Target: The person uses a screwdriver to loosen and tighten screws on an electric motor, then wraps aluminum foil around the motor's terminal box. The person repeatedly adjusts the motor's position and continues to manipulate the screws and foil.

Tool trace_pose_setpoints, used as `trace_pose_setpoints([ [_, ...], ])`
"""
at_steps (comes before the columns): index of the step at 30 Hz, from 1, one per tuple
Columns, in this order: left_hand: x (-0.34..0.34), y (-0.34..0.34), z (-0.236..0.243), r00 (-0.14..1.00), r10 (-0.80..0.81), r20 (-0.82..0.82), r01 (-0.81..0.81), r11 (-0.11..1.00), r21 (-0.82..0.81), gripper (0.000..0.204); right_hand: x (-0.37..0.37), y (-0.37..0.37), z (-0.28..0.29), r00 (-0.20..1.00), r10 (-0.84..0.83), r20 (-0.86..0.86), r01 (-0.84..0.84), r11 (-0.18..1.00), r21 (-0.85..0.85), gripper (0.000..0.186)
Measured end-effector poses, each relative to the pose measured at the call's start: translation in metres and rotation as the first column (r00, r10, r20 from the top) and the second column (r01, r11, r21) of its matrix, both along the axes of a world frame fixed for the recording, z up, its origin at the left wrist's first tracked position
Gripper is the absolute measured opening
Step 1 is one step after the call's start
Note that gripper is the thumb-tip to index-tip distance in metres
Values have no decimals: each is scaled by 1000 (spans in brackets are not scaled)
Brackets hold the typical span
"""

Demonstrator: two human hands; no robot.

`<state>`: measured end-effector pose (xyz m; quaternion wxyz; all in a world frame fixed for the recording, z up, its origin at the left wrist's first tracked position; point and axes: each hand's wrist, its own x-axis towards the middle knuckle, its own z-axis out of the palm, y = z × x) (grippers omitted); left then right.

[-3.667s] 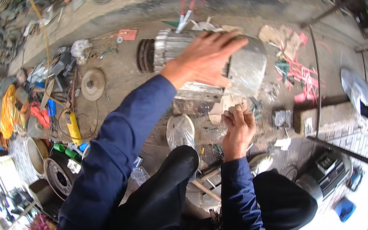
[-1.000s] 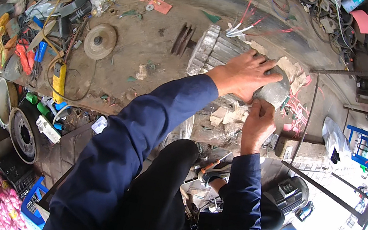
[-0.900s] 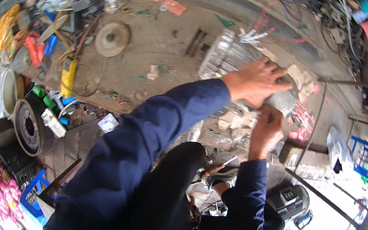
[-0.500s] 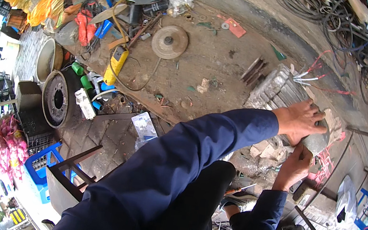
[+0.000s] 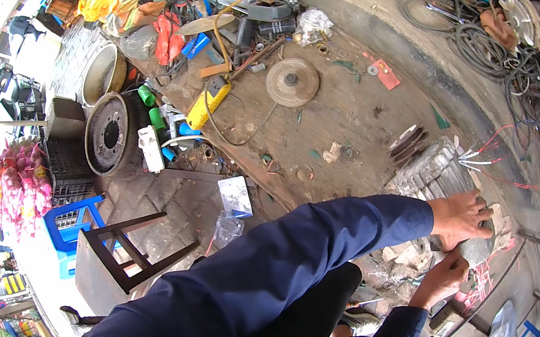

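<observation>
A: Centre of it all: the grey ribbed metal motor (image 5: 437, 173), lying on its side at the right of the brown dirt-covered ground (image 5: 357, 166), its rounded dull-grey metal end cover (image 5: 478, 251) toward the near right.

B: And the left hand (image 5: 461, 220) lies across that end, fingers spread wide, palm down; bracing rather than clasping, I'd judge.

A: Right hand (image 5: 444, 279) just beside it, on the near side, thumb and fingers drawn into a pinch by the cover's near edge. Anything small between them? Can't tell from here.

B: Done well, this wants a firm left palm so the casing can't rock, and light, precise fingertips on the right, the two not crowding each other.

A: Mind the far side, too: thin red-and-white wires (image 5: 477, 162) fan out there, easy to snag. The brown grooved pulley (image 5: 407, 144) sits at the far-left end; I'd put no weight on it.

B: Farther left, a round grey-brown disc (image 5: 292, 81), well apart from both hands.
</observation>
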<state>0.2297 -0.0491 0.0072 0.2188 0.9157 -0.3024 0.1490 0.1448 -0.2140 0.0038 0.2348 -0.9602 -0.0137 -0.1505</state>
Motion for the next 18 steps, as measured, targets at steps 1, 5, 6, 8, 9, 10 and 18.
trace_pose_setpoints([
  [1,2,-2,-3,1000,3,-11,-2,999,42,92,0,-2,-1,999,26,30,-25,999,-40,34],
  [5,5,-12,-20,996,48,76,-44,998,-52,83,4,-18,-13,996,82,38,-76,986,-152,33],
  [6,6,-14,-23,993,55,107,-44,994,-102,80,6,-23,-17,996,79,30,-72,979,-190,30],
  [8,10,-18,-28,995,35,96,-25,994,-102,75,13,-32,-25,998,43,-42,-54,954,-294,28],
  [9,12,-19,-30,996,23,90,-14,994,-105,73,17,-35,-30,998,10,-68,-31,946,-324,26],
  [10,15,-23,-32,992,49,117,-38,995,-93,74,20,-38,-33,995,96,-40,-104,938,-330,27],
  [18,32,-32,-46,995,2,100,-4,1000,18,78,22,-47,-30,969,-71,-238,34,987,-157,50],
])
